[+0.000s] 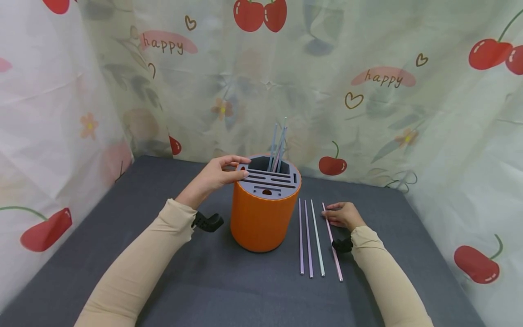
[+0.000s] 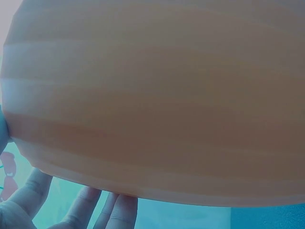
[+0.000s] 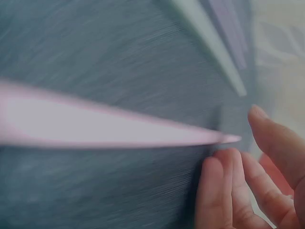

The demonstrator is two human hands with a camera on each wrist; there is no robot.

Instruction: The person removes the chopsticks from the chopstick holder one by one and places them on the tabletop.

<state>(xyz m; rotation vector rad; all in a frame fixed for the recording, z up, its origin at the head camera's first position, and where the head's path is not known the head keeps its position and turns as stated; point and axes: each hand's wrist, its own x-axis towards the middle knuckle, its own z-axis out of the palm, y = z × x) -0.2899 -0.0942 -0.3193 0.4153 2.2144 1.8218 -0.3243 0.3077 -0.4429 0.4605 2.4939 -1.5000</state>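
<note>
An orange cylindrical holder [image 1: 261,222] with a grey slotted top stands on the dark table. My left hand [image 1: 222,175] grips its rim, thumb on top and fingers at the far side; the left wrist view shows fingertips [image 2: 125,210] along the orange wall. Several thin chopsticks [image 1: 279,147] stand in the rear opening. At the right, my right hand [image 1: 343,215] is at the far end of a pink chopstick [image 1: 334,252] lying on the table. In the right wrist view its fingers [image 3: 214,186] are by the tip, and the thumb [image 3: 274,138] stands apart from it.
Left of the pink chopstick lie a pale white-green chopstick [image 1: 318,240] and two purple ones [image 1: 308,245], roughly parallel and close to the holder's right side. A printed cloth [image 1: 269,86] hangs behind the table and along both sides.
</note>
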